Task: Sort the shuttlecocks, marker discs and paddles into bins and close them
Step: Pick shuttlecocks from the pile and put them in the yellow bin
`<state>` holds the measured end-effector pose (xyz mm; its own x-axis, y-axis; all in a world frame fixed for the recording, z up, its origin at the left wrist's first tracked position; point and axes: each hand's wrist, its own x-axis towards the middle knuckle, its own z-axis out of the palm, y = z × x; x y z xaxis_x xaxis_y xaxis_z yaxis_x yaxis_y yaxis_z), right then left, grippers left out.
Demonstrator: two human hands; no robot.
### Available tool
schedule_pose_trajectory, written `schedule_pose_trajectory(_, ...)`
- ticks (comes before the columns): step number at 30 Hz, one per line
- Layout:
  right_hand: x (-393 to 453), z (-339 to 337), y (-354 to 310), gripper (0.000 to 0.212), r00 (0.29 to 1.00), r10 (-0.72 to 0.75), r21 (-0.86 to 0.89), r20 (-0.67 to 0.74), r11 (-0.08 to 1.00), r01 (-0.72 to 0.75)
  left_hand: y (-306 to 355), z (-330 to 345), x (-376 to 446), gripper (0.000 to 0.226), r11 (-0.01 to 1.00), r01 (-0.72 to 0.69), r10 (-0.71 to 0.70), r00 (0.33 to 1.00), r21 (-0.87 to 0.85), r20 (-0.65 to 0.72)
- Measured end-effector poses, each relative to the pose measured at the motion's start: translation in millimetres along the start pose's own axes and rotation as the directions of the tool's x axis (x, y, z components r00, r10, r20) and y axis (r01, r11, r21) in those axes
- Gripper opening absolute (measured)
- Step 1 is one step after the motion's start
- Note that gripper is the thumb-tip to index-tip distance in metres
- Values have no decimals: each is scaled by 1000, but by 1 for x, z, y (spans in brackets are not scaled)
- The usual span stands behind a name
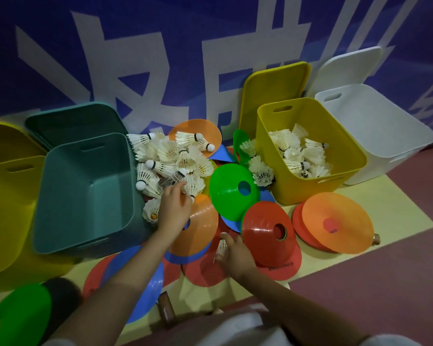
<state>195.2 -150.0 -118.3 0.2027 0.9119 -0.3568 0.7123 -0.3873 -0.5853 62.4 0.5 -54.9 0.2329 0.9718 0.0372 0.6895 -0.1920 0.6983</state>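
Shuttlecocks [168, 158] lie heaped on the floor between the teal bin [85, 196] and the yellow bin [310, 156], spilling over a scatter of marker discs. The left hand [173, 208] reaches into the near edge of that heap, fingers spread and curled over the feathers of one or two shuttlecocks; whether it has actually closed on one cannot be told, since the fingertips blur into the pile. The right hand [234, 253] sits lower, over the red discs, clenched around a single shuttlecock [221, 245] whose cork tip pokes up past the thumb and whose feathers show beside the palm. The teal bin beside the left hand is empty, its teal lid [70, 121] propped behind it against the blue banner [160, 46]. The yellow bin, well right of both hands, already holds a batch of shuttlecocks, with its yellow lid [275, 91] leaning behind. A white bin [375, 136] stands just beyond it. A green disc [231, 191] tilts between the heap and the yellow bin; an orange disc [198, 226] lies under the left wrist.
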Motion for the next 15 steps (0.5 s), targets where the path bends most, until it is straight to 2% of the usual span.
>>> schedule_pose_trajectory(5, -5, -4, -6, 56, 997, -79, 127, -24, 989, 81, 14, 6, 29, 64, 985, 72, -76, 997, 158, 22)
schedule_pose_trajectory(8, -2, -12, -9, 46, 985, -123, 190, -121, 971, 145, 19, 13, 43, 76, 952, 73, -95, 994, 297, 62)
schedule_pose_trajectory(12, 8, -29, -1, 58, 987, -102, 170, -127, 978, 123, 17, 29, 43, 75, 856, 10, -88, 988, 517, 126)
schedule_pose_trajectory(15, 15, -36, 10, 53, 985, -124, 185, -117, 972, 145, 7, 38, 37, 72, 859, 1, -84, 987, 512, 139)
